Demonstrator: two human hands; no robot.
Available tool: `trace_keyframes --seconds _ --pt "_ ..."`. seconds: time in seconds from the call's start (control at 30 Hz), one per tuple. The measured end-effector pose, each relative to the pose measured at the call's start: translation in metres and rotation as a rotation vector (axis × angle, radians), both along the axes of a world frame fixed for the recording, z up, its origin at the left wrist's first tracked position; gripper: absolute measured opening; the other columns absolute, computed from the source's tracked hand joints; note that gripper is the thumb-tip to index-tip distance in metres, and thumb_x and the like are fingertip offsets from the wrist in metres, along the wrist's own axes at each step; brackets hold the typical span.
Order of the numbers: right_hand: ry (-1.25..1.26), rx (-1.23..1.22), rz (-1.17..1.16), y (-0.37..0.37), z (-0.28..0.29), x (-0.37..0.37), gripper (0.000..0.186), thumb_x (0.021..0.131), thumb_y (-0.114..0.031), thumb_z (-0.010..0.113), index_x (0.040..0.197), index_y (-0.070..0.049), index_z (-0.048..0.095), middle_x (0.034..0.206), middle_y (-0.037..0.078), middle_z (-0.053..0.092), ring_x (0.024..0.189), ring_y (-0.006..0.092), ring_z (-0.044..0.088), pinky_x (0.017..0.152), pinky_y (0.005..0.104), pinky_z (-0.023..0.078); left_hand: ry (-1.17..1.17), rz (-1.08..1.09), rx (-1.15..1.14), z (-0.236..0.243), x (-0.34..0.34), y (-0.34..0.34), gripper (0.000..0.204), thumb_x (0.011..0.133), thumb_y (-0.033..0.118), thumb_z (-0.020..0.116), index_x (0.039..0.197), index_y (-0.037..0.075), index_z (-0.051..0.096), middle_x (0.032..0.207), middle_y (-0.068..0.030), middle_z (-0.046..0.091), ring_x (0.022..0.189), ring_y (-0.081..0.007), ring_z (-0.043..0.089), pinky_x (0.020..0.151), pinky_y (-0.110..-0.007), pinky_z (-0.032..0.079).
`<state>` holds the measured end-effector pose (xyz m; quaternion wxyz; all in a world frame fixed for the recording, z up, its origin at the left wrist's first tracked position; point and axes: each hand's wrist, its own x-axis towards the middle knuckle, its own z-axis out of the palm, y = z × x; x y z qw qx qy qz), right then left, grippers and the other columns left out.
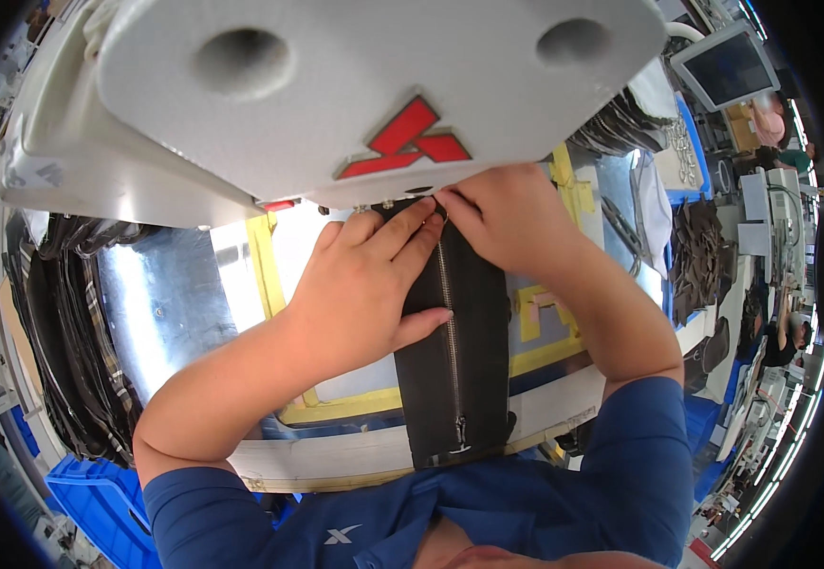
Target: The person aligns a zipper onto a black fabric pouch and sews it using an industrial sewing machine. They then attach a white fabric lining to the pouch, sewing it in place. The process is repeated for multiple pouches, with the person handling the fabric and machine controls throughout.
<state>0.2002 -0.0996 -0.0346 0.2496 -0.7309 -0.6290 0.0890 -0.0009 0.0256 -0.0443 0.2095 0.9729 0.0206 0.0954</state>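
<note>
Metal table (170, 294); machine (307, 114), 12 o'clock. Black cloth (481, 346), centre, its zip (452, 351) running roughly 12 to 6. Left hand (360, 270): partly spread, resting on cloth. Right hand (507, 213): curled at cloth's 12 o'clock end, grip unclear. Advisable: cloth flat, zip straight

Dark zippered panel, laid lengthwise on the worktable

Black or very dark fabric panel (484, 346): long, narrow, straight-sided. Lies flat on the worktable (345, 387), long axis running away from the person. Near end reaches the table's near edge; far end passes out of sight below the machine head (288, 128). Metal zipper (447, 284) runs lengthwise, close to the middle; teeth silvery, meeting in one line, bowed slightly in this view. Slider with pull (461, 429) sits at the near end. Exposed cloth looks smooth; fine stitching too small to tell.
</note>
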Motion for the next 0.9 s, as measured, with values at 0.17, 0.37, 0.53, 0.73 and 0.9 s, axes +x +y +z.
trace_keyframes --seconds 0.17,0.37,0.53,0.73,0.9 --pt "-0.193 0.128 0.072 -0.025 -0.006 -0.01 0.028 0.092 -0.01 0.07 0.117 0.0 0.075 0.105 0.011 0.072 0.097 0.0319 0.072 0.087 0.0463 0.058 0.044 0.01 -0.078 0.003 0.004 0.004 0.081 0.077 0.046 0.088 0.143 0.002 0.068 0.151 -0.0118 0.065 0.102 -0.0329 0.06 0.099 -0.044 0.049" --pt "-0.302 0.099 0.105 -0.026 -0.011 -0.013 0.035 0.087 -0.011 0.068 0.119 0.002 0.075 0.108 0.01 0.072 0.096 0.0283 0.072 0.084 0.0439 0.058 0.015 0.025 -0.083 0.001 0.004 0.002 0.08 0.076 0.045 0.088 0.14 0.002 0.068 0.151 -0.0127 0.065 0.104 -0.033 0.061 0.1 -0.044 0.049" --pt "-0.316 0.114 0.088 -0.022 -0.008 -0.012 0.032 0.088 -0.011 0.068 0.116 0.002 0.075 0.106 0.01 0.072 0.094 0.0278 0.071 0.086 0.0431 0.057 -0.036 0.035 -0.118 -0.002 0.004 0.001 0.076 0.075 0.04 0.089 0.138 0.001 0.068 0.149 -0.0134 0.066 0.107 -0.0334 0.063 0.101 -0.043 0.049" --pt "-0.305 0.1 0.075 -0.021 -0.005 -0.011 0.029 0.088 -0.011 0.067 0.114 0.001 0.074 0.106 0.01 0.073 0.096 0.0278 0.072 0.089 0.0428 0.056 -0.089 0.031 -0.117 -0.005 0.002 0.003 0.069 0.076 0.035 0.088 0.133 0.001 0.071 0.144 -0.0145 0.068 0.104 -0.0332 0.066 0.1 -0.042 0.05" --pt "-0.307 0.082 0.061 -0.02 -0.005 -0.013 0.027 0.088 -0.01 0.067 0.113 0.0 0.074 0.104 0.01 0.073 0.097 0.0279 0.073 0.089 0.0423 0.055 -0.046 0.027 -0.182 -0.001 0.004 0.01 0.067 0.078 0.034 0.088 0.133 -0.001 0.071 0.141 -0.017 0.07 0.103 -0.0358 0.068 0.097 -0.043 0.051"
